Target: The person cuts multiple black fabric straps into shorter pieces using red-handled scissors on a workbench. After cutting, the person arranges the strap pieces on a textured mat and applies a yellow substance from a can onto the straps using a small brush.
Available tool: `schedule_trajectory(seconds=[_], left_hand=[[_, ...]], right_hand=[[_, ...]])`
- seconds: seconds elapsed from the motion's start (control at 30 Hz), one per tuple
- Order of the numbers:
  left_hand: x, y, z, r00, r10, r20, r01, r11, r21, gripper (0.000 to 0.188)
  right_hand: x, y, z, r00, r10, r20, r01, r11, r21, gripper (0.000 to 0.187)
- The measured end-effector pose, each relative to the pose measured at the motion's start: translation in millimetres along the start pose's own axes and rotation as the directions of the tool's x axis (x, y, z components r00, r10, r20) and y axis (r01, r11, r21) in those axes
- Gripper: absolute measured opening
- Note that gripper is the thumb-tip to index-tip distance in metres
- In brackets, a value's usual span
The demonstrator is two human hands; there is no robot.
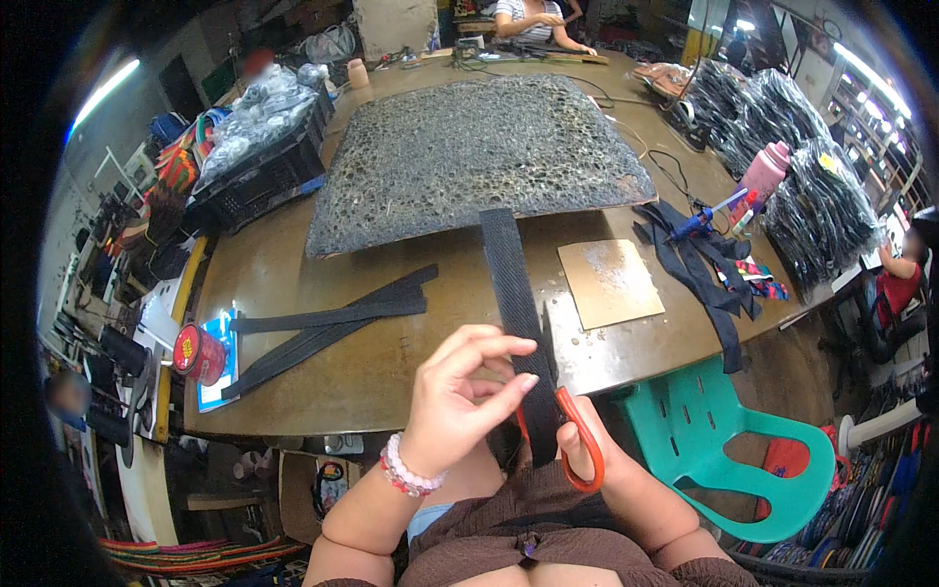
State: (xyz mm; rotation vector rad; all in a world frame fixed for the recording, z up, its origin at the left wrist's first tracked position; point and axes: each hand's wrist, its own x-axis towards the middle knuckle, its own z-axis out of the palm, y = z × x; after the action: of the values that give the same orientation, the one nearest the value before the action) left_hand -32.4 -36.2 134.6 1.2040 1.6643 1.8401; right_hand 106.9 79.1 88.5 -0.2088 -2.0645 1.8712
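Observation:
A long black woven strap (511,279) runs from the front edge of a rough dark mat, over the table's near edge, down toward my lap. My left hand (469,386) curls at the strap's left side, with thumb and index fingertips against it. In my right hand (592,440) is a pair of scissors with orange-red handles (585,445). One handle loop shows right of the strap, and a bit of the other shows left of it. The strap and my hand partly hide the scissors, so how far the blades are apart cannot be made out.
The speckled mat (469,147) covers the table's middle. Black strips (342,311) and a red-lidded jar (199,354) lie left. A cardboard piece (611,284), blue glue gun (694,225) and pink bottle (763,171) are right. A green chair (724,440) stands below; a person (528,24) works opposite.

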Motion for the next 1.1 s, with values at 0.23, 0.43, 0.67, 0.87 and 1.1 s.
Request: schedule_trajectory(seconds=[0.23,0.43,0.67,0.87,1.1], left_hand=[[0,3,-1,0.999,0.039,0.02,-0.041,0.994,0.103,0.031],[17,5,-14,0.963,0.205,-0.177,-0.194,0.978,0.08,0.027],[2,2,-2,0.975,0.142,-0.169,-0.15,0.988,-0.037,0.029],[-2,0,-4,0.981,0.121,-0.151,-0.132,0.989,-0.068,0.03],[-8,0,5,0.993,0.08,-0.091,-0.092,0.986,-0.139,0.031]], right_hand=[[-4,3,3,0.996,0.069,-0.049,-0.069,0.998,0.009,0.08],[-7,-5,1,0.997,0.072,0.033,-0.071,0.997,-0.03,0.075],[-6,-4,5,0.999,0.041,0.027,-0.04,0.999,-0.018,0.077],[-7,-7,10,0.999,0.013,-0.034,-0.014,0.999,-0.029,0.08],[-10,-3,11,0.998,0.024,-0.061,-0.022,1.0,0.017,0.087]])
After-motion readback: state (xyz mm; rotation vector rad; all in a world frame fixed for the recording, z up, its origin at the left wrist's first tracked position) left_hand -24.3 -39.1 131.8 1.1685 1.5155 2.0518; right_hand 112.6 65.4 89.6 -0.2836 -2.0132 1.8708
